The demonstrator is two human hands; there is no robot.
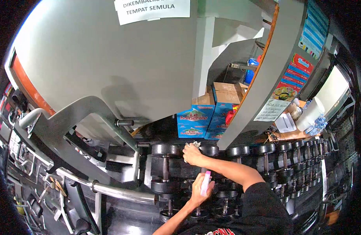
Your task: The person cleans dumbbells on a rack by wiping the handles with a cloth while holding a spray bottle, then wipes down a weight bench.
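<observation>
My right hand (pixel 192 155) reaches in from the right, its fingers closed on a crumpled, pale patterned cloth (pixel 195 144). The cloth is at the far end of a black dumbbell (pixel 209 150) in the rack's upper row. Lower down, my left hand (pixel 201 189) is wrapped around a slim pink-and-white object (pixel 205 183), held upright over the dumbbells; its exact kind is unclear. Just left of my hands lies another black dumbbell (pixel 165 164) with round heads and a metal handle.
Dumbbells (pixel 284 156) continue along the rack to the right. Blue water cartons (pixel 194 121) stand behind it, beside a grey pillar (pixel 247 117). At left is a gym machine with a grey frame (pixel 86 105) and a chrome bar (pixel 125 192). A table (pixel 284 135) holds paper and bottles.
</observation>
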